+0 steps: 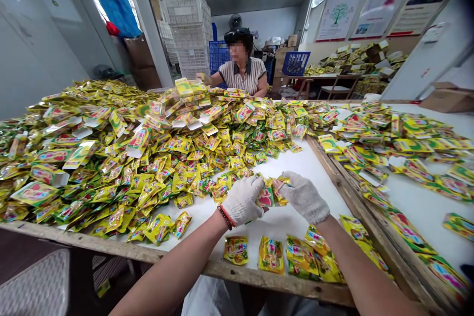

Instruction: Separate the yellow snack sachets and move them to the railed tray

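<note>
My left hand (244, 201), in a white knit glove with a beaded bracelet at the wrist, is closed around a small yellow, green and red packet (266, 197). My right hand (305, 199), gloved too, faces it with thumb and fingers pinched on the edge of another yellow packet (280, 198). Both hands are just above the white tabletop, in front of the heap. Part of what each holds is hidden by the fingers. Below them, yellow sachets lie in a row along the front edge, among them one sachet (236, 250) at the left and one sachet (271, 254) beside it.
A large heap of sachets (155, 177) and open small boxes (138, 142) covers the left and back. A wooden divider (333, 173) runs down the right, with more flat boxes (411, 145) beyond. Across the table sits a person (242, 74). White crates (187, 24) are stacked behind.
</note>
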Tool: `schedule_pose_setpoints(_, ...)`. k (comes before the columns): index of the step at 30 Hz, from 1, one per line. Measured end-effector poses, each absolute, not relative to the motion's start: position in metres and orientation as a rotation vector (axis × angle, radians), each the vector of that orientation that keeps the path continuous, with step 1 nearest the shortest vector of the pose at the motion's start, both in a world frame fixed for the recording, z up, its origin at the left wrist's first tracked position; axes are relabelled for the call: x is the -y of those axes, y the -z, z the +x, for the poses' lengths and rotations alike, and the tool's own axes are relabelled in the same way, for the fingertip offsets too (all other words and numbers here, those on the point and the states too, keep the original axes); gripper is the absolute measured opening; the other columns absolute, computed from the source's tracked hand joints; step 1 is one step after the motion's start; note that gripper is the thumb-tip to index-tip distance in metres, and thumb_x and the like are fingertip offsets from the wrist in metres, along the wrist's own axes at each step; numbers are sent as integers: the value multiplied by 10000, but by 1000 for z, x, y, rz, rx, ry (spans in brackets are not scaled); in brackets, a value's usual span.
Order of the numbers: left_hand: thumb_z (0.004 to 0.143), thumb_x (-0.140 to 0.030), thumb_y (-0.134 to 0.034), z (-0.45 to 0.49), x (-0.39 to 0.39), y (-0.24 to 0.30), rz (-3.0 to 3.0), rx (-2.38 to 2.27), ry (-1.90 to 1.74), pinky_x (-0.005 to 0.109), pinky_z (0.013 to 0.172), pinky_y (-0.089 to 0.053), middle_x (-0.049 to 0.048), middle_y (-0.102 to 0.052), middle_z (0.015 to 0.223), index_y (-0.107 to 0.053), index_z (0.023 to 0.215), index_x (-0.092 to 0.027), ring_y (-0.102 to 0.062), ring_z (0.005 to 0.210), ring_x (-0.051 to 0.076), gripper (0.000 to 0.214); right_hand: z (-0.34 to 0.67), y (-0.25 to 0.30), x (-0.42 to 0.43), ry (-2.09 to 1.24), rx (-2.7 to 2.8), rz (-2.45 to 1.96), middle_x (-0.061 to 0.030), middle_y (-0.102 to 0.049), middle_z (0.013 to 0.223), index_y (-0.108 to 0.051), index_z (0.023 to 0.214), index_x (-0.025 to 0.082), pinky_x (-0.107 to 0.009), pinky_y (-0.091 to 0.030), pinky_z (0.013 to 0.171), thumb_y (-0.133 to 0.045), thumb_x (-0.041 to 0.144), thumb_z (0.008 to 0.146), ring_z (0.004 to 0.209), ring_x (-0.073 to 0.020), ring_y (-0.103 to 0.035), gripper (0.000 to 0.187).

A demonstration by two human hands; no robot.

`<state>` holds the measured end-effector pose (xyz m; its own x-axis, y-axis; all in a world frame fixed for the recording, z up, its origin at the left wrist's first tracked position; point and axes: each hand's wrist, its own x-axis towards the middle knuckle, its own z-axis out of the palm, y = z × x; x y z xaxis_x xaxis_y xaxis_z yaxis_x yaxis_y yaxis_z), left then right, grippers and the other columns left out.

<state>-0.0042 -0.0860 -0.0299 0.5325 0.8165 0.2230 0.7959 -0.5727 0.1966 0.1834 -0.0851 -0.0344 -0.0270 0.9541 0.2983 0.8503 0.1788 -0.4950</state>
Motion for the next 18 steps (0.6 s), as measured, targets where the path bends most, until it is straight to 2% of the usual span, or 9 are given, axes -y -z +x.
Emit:
schedule_pose_setpoints(4, 633, -518, -737, -1, 87, 37, 2580, -1584, -559, 357, 792, -456, 75, -576, 1097, -484, 1089, -194, -563, 951, 262, 614, 169, 39, 89, -3, 1899, -1771, -125, -699, 888, -638, 1046, 175, -304, -420, 660, -389, 448, 924, 768, -229, -639, 389)
schedule_pose_setpoints(7, 637, -500, -744, -4, 84, 38, 2567, -1705, -554, 365, 777, -447, 66, -568, 1085, -483, 1087, -197, -556, 941, 260, 602, 172, 42, 86, -67, 1975, -1639, -123, -689, 966, -624, 1061, 168, -299, -430, 717, -382, 357, 919, 839, -221, -628, 338)
schedule_pose_setpoints(9, 655, -474, -735, -5, 82, 36, 2592, -1738, -540, 367, 783, -439, 64, -562, 1078, -485, 1093, -199, -548, 946, 257, 574, 179, 41, 84, -123, 1957, -1573, -106, -678, 951, -633, 961, 173, -284, -429, 731, -423, 326, 886, 842, -203, -608, 270)
schedule_pose_setpoints(13, 664, -393, -717, -4, 82, 33, 2750, -1641, -441, 384, 795, -432, 79, -550, 1116, -483, 1134, -197, -538, 965, 265, 560, 182, 36, 85, -200, 1994, -1584, -40, -613, 689, -564, 644, 199, -258, -387, 622, -524, 299, 793, 656, -154, -523, 184)
schedule_pose_setpoints(16, 652, -375, -719, -2, 84, 34, 2799, -1599, -385, 396, 791, -432, 87, -550, 1120, -480, 1153, -193, -537, 965, 274, 585, 176, 31, 87, -409, 1985, -1601, -23, -609, 635, -587, 612, 192, -242, -374, 572, -525, 233, 749, 585, -126, -502, 156)
schedule_pose_setpoints(18, 664, -379, -714, -3, 83, 34, 2763, -1654, -433, 391, 788, -433, 82, -551, 1106, -485, 1140, -191, -534, 968, 272, 561, 176, 27, 88, -677, 1848, -1594, -18, -644, 654, -666, 739, 188, -231, -386, 537, -535, 274, 765, 529, -110, -514, 159)
